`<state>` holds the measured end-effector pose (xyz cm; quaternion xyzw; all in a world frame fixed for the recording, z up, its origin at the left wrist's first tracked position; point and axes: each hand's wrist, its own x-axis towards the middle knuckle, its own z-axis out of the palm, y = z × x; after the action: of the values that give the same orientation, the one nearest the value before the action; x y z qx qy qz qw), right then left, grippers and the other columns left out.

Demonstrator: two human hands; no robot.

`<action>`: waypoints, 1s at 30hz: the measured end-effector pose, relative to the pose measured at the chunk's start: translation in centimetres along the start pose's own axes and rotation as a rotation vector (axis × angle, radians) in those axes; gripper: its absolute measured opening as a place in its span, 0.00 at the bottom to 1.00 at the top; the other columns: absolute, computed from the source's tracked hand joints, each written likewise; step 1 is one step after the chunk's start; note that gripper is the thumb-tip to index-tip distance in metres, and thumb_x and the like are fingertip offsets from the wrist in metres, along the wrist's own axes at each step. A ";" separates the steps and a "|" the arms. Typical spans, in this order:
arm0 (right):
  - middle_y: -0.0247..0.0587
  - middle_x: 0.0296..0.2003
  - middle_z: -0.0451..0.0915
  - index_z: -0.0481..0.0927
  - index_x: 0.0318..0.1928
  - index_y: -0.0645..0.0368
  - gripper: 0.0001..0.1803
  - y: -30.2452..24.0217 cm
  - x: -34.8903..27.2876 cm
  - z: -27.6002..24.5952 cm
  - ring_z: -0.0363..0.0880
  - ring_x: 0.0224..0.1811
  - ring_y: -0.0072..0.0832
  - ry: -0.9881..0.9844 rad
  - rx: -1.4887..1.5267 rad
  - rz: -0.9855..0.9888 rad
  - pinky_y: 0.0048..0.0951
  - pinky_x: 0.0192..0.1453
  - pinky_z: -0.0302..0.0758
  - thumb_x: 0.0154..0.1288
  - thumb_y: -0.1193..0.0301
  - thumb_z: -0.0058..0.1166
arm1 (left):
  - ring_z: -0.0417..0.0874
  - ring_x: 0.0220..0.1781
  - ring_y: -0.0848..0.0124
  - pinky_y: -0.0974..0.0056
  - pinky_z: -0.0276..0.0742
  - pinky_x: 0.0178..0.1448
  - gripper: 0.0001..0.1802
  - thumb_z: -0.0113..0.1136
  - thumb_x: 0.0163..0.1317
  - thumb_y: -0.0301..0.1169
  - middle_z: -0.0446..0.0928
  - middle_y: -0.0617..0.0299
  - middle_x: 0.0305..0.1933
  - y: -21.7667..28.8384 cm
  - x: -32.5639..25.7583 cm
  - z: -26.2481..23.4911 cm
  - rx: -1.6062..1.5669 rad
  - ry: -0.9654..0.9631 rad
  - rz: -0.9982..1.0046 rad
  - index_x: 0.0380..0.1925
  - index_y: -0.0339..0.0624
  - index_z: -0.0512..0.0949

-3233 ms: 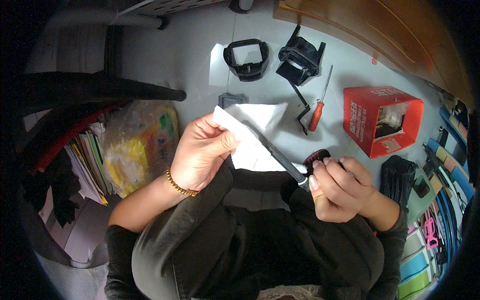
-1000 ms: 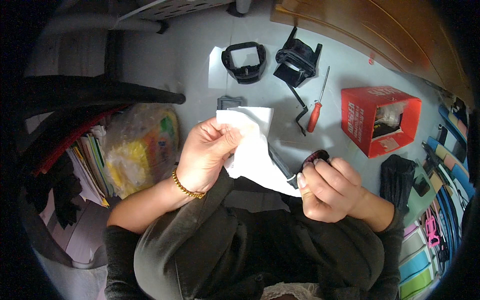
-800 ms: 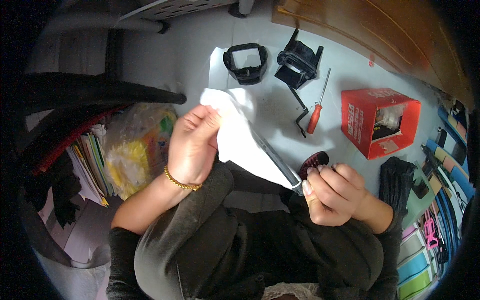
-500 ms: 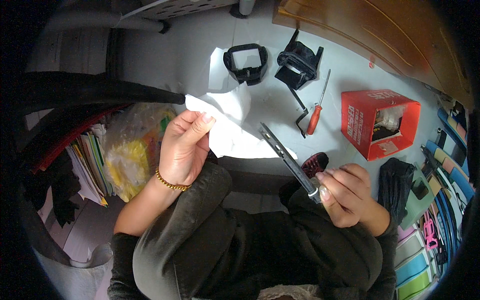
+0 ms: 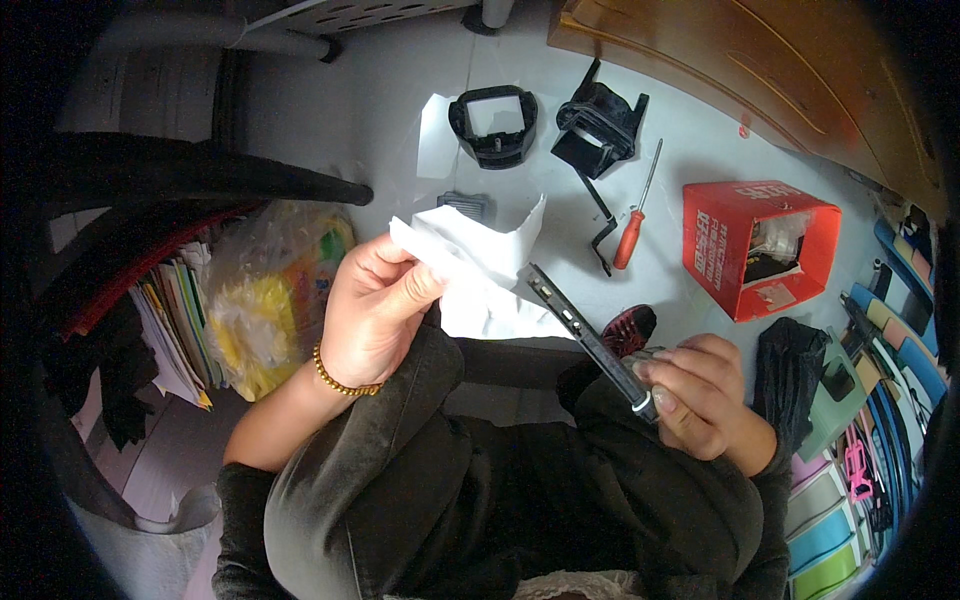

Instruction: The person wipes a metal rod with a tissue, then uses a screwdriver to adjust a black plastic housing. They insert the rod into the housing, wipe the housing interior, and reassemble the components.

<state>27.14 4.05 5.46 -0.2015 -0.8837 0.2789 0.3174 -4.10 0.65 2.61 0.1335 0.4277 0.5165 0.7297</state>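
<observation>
I've got the left hand (image 5: 380, 310), left of centre, fingers pinching white tissue (image 5: 485, 300). Right hand (image 5: 700, 395), lower right: fingers gripping the lower end of a slim dark bar (image 5: 592, 346); its far tip sits mid-frame by the tissue, contact unclear. Red-handled screwdriver (image 5: 630, 240) on floor (image 5: 565, 225), upper right.

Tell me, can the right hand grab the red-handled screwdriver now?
Probably not: the right hand holds a long black part. Freed, it likely could, since nothing covers the red-handled screwdriver on the floor.
</observation>
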 end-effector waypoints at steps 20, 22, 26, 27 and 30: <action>0.50 0.30 0.81 0.72 0.40 0.61 0.07 -0.6 2.1 -0.2 0.82 0.32 0.33 0.443 1.485 1.460 0.32 0.41 0.78 0.74 0.70 0.47 | 0.83 0.41 0.72 0.65 0.80 0.47 0.10 0.60 0.67 0.24 0.84 0.57 0.43 -0.5 0.2 0.2 0.129 -0.008 -0.001 0.47 0.33 0.81; 0.50 0.31 0.81 0.72 0.40 0.61 0.08 -0.6 2.2 -0.3 0.81 0.32 0.32 0.440 1.502 1.488 0.32 0.41 0.78 0.74 0.69 0.47 | 0.83 0.40 0.72 0.65 0.80 0.47 0.10 0.60 0.68 0.24 0.84 0.57 0.43 -0.6 0.1 0.3 0.121 -0.012 -0.011 0.47 0.33 0.81; 0.49 0.31 0.81 0.72 0.40 0.60 0.08 -0.6 2.3 -0.3 0.81 0.32 0.32 0.435 1.508 1.499 0.30 0.40 0.77 0.75 0.68 0.48 | 0.83 0.40 0.71 0.65 0.81 0.46 0.10 0.60 0.68 0.24 0.84 0.57 0.43 -0.5 0.2 0.5 0.117 -0.033 -0.021 0.47 0.33 0.81; 0.49 0.31 0.81 0.73 0.40 0.60 0.08 -0.6 2.2 -0.2 0.81 0.32 0.31 0.436 1.513 1.492 0.30 0.39 0.77 0.75 0.68 0.48 | 0.83 0.40 0.71 0.65 0.81 0.46 0.10 0.60 0.68 0.24 0.84 0.57 0.42 -0.6 0.2 0.5 0.120 -0.030 -0.021 0.47 0.33 0.81; 0.49 0.30 0.81 0.73 0.40 0.60 0.08 -0.6 1.9 -0.1 0.81 0.32 0.31 0.438 1.538 1.456 0.30 0.39 0.77 0.75 0.68 0.48 | 0.83 0.40 0.71 0.65 0.81 0.46 0.10 0.60 0.67 0.24 0.84 0.57 0.42 -0.8 0.1 0.4 0.124 -0.026 -0.022 0.46 0.32 0.81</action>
<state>25.72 4.68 6.71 -0.4703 -0.0641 0.8384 0.2680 -3.30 0.53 2.27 0.1806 0.4509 0.4789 0.7312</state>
